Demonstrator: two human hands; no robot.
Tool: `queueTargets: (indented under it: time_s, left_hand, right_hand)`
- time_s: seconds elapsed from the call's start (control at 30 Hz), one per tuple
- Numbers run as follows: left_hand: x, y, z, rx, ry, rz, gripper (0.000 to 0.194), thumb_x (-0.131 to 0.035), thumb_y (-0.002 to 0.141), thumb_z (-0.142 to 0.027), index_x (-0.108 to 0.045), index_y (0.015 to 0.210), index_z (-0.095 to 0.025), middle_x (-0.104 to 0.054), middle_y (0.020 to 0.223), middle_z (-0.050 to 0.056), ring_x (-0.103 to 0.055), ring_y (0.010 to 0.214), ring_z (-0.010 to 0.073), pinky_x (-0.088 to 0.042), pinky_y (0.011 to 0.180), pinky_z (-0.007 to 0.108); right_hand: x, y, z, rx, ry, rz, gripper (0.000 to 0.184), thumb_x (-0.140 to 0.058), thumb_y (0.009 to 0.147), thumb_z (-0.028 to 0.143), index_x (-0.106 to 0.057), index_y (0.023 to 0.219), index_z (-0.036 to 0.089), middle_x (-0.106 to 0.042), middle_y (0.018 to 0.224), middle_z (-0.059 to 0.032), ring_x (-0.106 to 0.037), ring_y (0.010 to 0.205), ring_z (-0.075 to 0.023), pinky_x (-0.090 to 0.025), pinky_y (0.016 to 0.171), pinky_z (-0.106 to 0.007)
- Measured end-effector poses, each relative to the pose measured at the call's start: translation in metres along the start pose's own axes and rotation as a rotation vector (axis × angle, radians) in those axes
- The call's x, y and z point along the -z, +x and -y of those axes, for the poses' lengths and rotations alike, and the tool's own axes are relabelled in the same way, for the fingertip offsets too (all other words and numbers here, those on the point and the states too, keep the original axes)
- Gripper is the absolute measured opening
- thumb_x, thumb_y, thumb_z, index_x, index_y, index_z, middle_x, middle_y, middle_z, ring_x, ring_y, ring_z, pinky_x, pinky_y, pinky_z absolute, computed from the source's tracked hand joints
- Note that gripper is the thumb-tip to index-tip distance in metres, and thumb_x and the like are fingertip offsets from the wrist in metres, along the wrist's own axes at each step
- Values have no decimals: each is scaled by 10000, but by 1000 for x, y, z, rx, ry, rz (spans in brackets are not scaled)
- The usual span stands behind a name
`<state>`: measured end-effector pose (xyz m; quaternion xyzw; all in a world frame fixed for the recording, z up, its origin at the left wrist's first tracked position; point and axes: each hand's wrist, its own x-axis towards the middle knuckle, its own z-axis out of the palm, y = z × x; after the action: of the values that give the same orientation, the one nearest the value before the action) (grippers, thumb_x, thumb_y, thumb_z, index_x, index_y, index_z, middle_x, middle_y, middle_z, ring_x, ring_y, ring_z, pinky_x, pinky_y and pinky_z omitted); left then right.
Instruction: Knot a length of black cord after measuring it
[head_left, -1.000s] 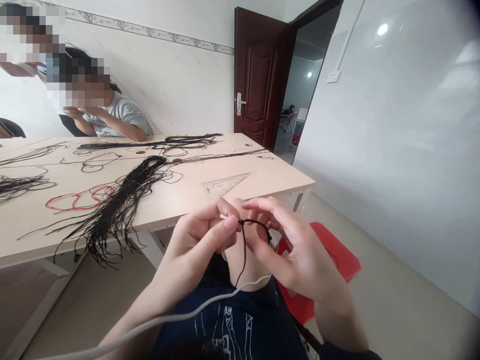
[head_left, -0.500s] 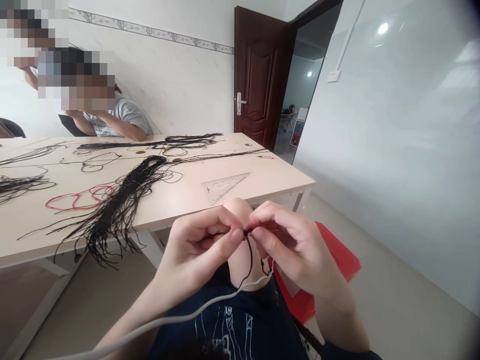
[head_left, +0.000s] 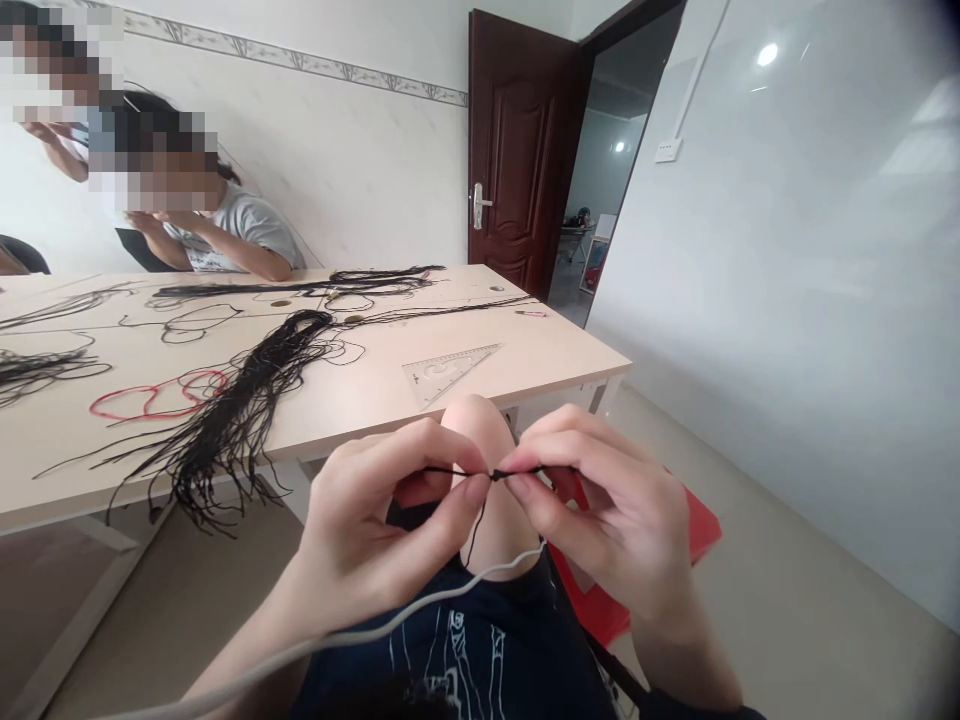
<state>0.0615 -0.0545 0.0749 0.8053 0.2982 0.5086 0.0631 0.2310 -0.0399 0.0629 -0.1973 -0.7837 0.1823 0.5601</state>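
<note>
Above my knee, a thin black cord (head_left: 477, 530) is stretched between my two hands, with a small dark knot showing in the gap between the fingertips. My left hand (head_left: 405, 510) pinches it between thumb and forefinger just left of the knot. On the other side, my right hand (head_left: 600, 490) grips the knot's right edge with thumb and forefinger. One loose end hangs down from near the left fingertips. Part of the cord runs behind the fingers of each hand.
A pale table (head_left: 375, 370) ahead bears a bundle of black cords (head_left: 255, 390), a red cord (head_left: 150, 400) and a clear set square (head_left: 450, 372). A white cable (head_left: 375, 632) crosses my lap. Two people sit beyond the table. A red stool (head_left: 697, 530) stands at right.
My hands have moved slightly apart, and the cord between them is now straighter. The hanging end looks shorter and has shifted left; the loop below my right hand no longer shows.
</note>
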Motion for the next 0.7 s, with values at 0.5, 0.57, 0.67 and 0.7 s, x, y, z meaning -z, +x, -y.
queueTargets:
  time_s: [0.5,0.57,0.67,0.7]
  left_hand:
    - [-2,-5,3,-62,41,-36,218,-570,732,-13,-541,867,-181,-423,621,-37,-392,560,69,-335,479,213]
    - [-2,-6,3,-47,28,-24,230,-568,733,-17,-538,880,-191,-424,627,-35,-388,563,74,-333,481,219]
    - [-2,-8,4,-28,22,-19,237,-563,737,-26,-534,889,-205,-417,629,-31,-387,569,84,-330,488,230]
    - [-2,-8,5,-24,22,-18,237,-558,740,-26,-532,888,-209,-422,633,-29,-390,573,86,-334,494,234]
  right_hand:
    - [2,1,-2,97,-62,-17,136,-599,763,82,-600,862,176,-558,768,-8,-516,664,-95,-455,560,-225]
    - [2,1,-1,82,-64,-6,147,-597,764,86,-594,865,193,-558,768,-10,-518,665,-106,-453,550,-238]
    - [2,1,0,64,-59,-7,150,-593,768,95,-591,863,210,-560,766,-10,-518,665,-117,-449,543,-249]
    - [2,1,0,59,-56,-10,148,-593,768,98,-591,861,213,-560,766,-10,-518,665,-118,-448,541,-250]
